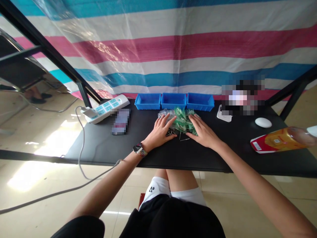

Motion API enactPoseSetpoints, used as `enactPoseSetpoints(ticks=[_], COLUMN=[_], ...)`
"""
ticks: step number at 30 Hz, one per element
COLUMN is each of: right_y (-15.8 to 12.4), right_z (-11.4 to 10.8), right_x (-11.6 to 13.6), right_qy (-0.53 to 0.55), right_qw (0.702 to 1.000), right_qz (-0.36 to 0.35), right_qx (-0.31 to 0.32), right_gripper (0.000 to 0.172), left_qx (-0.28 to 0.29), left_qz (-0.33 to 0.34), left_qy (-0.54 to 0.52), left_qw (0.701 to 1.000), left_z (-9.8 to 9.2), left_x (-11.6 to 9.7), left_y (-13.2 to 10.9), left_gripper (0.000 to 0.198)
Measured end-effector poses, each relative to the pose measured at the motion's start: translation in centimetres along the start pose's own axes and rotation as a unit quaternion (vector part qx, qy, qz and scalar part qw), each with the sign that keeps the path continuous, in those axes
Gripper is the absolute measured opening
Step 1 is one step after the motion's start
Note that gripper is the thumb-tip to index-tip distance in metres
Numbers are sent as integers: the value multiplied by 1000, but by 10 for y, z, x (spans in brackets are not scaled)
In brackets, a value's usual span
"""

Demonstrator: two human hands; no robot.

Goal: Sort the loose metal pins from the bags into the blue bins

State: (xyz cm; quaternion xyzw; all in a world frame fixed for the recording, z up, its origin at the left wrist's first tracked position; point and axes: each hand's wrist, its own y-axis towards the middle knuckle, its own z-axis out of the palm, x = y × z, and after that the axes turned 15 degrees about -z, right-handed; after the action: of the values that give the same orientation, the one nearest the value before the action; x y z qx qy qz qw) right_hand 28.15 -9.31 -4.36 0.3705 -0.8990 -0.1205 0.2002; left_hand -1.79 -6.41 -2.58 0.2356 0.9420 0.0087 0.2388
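A heap of small green plastic pieces (182,119) lies in the middle of the black table, with clear plastic pieces (163,113) at its left side and thin metal pins or nails (170,131) along its front. My left hand (163,128) rests on the heap's left side, fingers spread over the clear pieces. On the right side my right hand (201,130) lies against the green pieces, its fingers stretched out. Both hands are open, and parts of the heap are hidden beneath them. One loose pin (184,139) sits just in front, between the thumbs.
Behind the heap stand three blue bins (173,101) in a row. To the left are a power strip (106,108) with a grey cable and a blurred phone (121,121). At right lie a white case (224,114), a white mouse-like object (263,122) and a drink bottle (279,139).
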Motion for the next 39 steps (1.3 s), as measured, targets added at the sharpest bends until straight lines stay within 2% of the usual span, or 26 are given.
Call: enactPoseSetpoints(ticks=[4, 9, 14, 19, 22, 25, 29, 32, 34, 37, 39], right_y=[19, 24, 28, 39, 50, 60, 60, 50, 44, 40, 38], right_z=[11, 18, 23, 35, 45, 52, 50, 33, 16, -11, -27], right_x=[4, 9, 21, 41, 52, 59, 64, 70, 76, 83, 85], right_qy=[3, -2, -5, -5, 11, 24, 44, 54, 42, 7, -8], right_qw=[999, 999, 1000, 1000, 999, 999, 995, 996, 998, 993, 990], right_qz=[-37, -43, -17, 25, 33, 35, 80, 54, 50, 109, 135], right_qx=[16, 25, 16, 17, -9, -25, -47, -35, -8, 41, 43], right_gripper=[84, 80, 76, 81, 82, 79, 78, 72, 60, 38, 30], left_qx=[-47, -118, -189, -219, -196, -148, -97, -70, -58, -40, -32], left_qz=[-14, -19, -48, -84, -84, -68, -58, -67, -67, -64, -57], left_qy=[-62, -179, -258, -264, -237, -202, -147, -126, -124, -139, -157], left_qw=[997, 977, 946, 936, 948, 966, 983, 987, 988, 987, 985], left_z=[8, 12, 14, 7, 1, 0, 2, 0, -3, -8, -14], left_x=[-8, -8, -15, -36, -49, -58, -57, -49, -43, -40, -40], left_y=[2, 10, 20, 28, 34, 39, 36, 28, 22, 18, 18], left_gripper=[80, 54, 37, 38, 34, 31, 25, 29, 34, 40, 42])
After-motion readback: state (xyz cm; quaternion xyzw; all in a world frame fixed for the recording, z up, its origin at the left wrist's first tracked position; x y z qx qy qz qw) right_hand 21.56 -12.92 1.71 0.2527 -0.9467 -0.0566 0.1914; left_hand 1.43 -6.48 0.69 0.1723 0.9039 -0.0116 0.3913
